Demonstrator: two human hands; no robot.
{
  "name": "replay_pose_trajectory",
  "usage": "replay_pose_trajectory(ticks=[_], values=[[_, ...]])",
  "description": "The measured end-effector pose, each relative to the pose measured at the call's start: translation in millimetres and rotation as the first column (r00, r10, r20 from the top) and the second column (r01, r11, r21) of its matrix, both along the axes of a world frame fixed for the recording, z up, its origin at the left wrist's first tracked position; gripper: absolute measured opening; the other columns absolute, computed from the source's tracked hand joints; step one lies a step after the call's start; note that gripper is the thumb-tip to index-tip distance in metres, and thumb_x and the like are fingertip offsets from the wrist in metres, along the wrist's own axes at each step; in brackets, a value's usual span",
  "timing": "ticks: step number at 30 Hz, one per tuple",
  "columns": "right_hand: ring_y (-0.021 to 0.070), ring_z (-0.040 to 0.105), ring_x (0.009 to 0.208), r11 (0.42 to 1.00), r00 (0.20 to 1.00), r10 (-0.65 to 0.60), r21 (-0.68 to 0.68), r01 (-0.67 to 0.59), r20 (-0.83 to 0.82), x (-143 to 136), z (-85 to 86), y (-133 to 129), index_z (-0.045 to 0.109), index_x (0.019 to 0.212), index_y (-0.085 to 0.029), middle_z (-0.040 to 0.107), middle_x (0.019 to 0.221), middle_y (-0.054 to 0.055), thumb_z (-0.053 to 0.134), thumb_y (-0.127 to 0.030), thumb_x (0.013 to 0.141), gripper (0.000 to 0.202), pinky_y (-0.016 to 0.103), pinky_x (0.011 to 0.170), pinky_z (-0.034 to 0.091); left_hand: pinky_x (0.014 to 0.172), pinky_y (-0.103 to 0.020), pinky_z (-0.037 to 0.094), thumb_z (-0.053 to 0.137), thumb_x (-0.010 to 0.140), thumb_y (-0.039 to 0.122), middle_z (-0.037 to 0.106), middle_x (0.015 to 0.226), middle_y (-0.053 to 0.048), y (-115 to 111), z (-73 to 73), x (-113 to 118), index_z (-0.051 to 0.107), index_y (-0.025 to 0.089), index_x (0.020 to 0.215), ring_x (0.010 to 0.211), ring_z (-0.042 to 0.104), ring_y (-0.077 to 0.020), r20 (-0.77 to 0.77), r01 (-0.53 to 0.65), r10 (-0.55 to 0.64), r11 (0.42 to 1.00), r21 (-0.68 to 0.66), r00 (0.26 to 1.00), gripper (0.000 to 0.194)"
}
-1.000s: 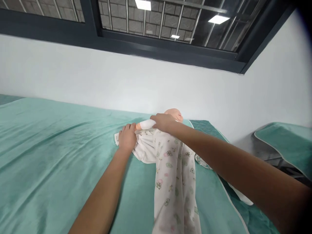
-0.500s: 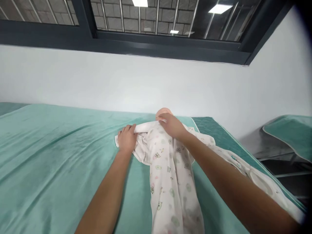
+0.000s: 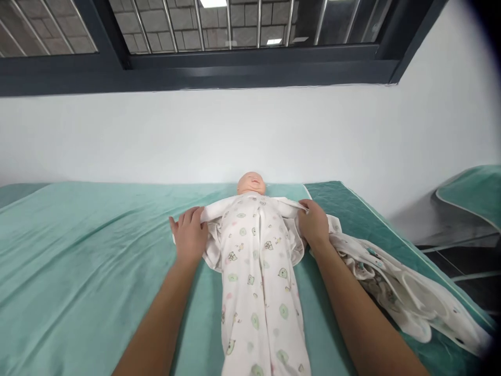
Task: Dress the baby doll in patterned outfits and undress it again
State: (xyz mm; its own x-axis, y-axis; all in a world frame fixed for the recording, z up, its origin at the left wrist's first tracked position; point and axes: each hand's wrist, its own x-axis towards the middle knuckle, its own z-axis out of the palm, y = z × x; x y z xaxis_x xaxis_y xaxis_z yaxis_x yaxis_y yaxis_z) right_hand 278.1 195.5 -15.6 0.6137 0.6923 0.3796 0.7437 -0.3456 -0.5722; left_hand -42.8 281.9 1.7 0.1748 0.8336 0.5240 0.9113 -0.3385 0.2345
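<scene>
A baby doll (image 3: 251, 183) lies face up in a long white garment (image 3: 256, 261) printed with small green and pink figures. Its head points toward the wall and its arms are spread. At the left sleeve end, my left hand (image 3: 190, 233) has its fingers wrapped round the white cloth, with the thumb sticking out. My right hand (image 3: 314, 222) pinches the edge of the sleeve on the other side. Folds of white cloth hang below both sleeves. The doll's own hands cannot be seen.
Light green sheeting (image 3: 97, 261) spreads under the doll, with a darker green quilted cover (image 3: 332, 201) on the right. Crumpled white printed clothing (image 3: 407, 292) lies beside my right forearm. A white wall (image 3: 219, 136) and barred window stand behind; another green surface (image 3: 475, 196) is far right.
My right hand has moved from the doll's neck to the right sleeve, uncovering the face and chest. The camera view has shifted; my left hand remains at the left sleeve.
</scene>
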Motion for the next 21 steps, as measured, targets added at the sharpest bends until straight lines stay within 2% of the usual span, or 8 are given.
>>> replay_pose_trajectory(ticks=[3,5,7,9,10,12,16,21], values=[[0.0276,0.060,0.107,0.996,0.999,-0.046,-0.080,0.047,0.012,-1.0,3.6,-0.1,0.064,0.116,-0.019,0.070,0.112,0.010,0.042,-0.024,0.089,0.036,0.038,0.095,0.038,0.113,-0.042,0.036,0.043,0.091,0.025,0.062,0.127,-0.005,-17.8,17.8,13.5,0.059,0.024,0.117,0.122,0.053,-0.0224,0.211,0.131,-0.127,0.991,-0.008,0.969,0.031],[0.0291,0.059,0.109,0.989,0.997,-0.075,-0.126,0.074,-0.002,-2.5,4.3,-0.1,0.065,0.115,-0.019,0.069,0.113,0.012,0.042,-0.028,0.090,0.034,0.041,0.097,0.036,0.103,-0.033,0.046,0.041,0.092,0.028,0.064,0.124,-0.003,-26.6,37.7,36.2,0.060,0.025,0.115,0.117,0.057,-0.0189,0.322,0.262,-0.237,0.965,-0.034,0.916,0.029],[0.0296,0.058,0.112,0.985,0.996,-0.087,-0.153,0.083,-0.024,-2.8,4.1,0.4,0.065,0.114,-0.019,0.069,0.114,0.012,0.042,-0.030,0.091,0.034,0.043,0.100,0.033,0.099,-0.028,0.047,0.042,0.092,0.030,0.066,0.122,0.000,-29.7,59.5,69.7,0.061,0.026,0.116,0.113,0.059,-0.0165,0.292,0.453,-0.412,0.887,-0.088,0.863,0.030],[0.0295,0.057,0.113,0.983,0.995,-0.083,-0.167,0.074,-0.049,-1.9,3.4,1.2,0.064,0.115,-0.019,0.068,0.115,0.012,0.041,-0.031,0.092,0.034,0.046,0.104,0.029,0.098,-0.028,0.047,0.045,0.091,0.032,0.066,0.123,-0.001,-27.7,77.2,109.7,0.063,0.026,0.118,0.114,0.059,-0.0180,0.136,0.572,-0.556,0.797,-0.196,0.820,0.033],[0.0293,0.057,0.114,0.983,0.995,-0.078,-0.171,0.067,-0.059,-1.4,2.9,1.5,0.064,0.115,-0.019,0.068,0.115,0.012,0.041,-0.031,0.092,0.035,0.047,0.106,0.027,0.098,-0.031,0.046,0.048,0.090,0.033,0.067,0.124,-0.003,-25.9,82.9,130.2,0.064,0.026,0.119,0.114,0.059,-0.0203,0.006,0.560,-0.581,0.782,-0.273,0.814,0.034],[0.0290,0.057,0.115,0.983,0.995,-0.069,-0.173,0.056,-0.070,-0.7,2.2,2.1,0.063,0.116,-0.019,0.068,0.115,0.012,0.040,-0.031,0.092,0.035,0.048,0.108,0.024,0.098,-0.037,0.046,0.053,0.088,0.031,0.068,0.119,-0.007,-22.8,86.9,168.8,0.066,0.023,0.118,0.110,0.061,-0.0240,-0.293,0.425,-0.570,0.795,-0.433,0.767,0.034],[0.0291,0.057,0.114,0.984,0.998,-0.042,-0.175,0.033,-0.049,-0.8,3.0,1.6,0.063,0.112,-0.019,0.068,0.115,0.012,0.040,-0.030,0.092,0.032,0.050,0.109,0.022,0.095,-0.046,0.045,0.065,0.077,0.022,0.066,0.118,-0.016,-23.5,73.3,222.5,0.071,0.017,0.108,0.112,0.059,-0.0323,-0.424,0.341,-0.565,0.799,-0.495,0.708,0.032],[0.0316,0.056,0.114,0.974,0.998,-0.064,-0.217,0.059,-0.016,8.5,8.7,-3.4,0.064,0.107,-0.019,0.066,0.114,0.012,0.040,-0.028,0.094,0.029,0.052,0.105,0.027,0.094,-0.048,0.043,0.062,0.079,0.017,0.064,0.122,-0.017,-15.6,65.4,238.0,0.069,0.017,0.113,0.116,0.057,-0.0343,-0.505,0.296,-0.542,0.821,-0.487,0.672,0.034]])
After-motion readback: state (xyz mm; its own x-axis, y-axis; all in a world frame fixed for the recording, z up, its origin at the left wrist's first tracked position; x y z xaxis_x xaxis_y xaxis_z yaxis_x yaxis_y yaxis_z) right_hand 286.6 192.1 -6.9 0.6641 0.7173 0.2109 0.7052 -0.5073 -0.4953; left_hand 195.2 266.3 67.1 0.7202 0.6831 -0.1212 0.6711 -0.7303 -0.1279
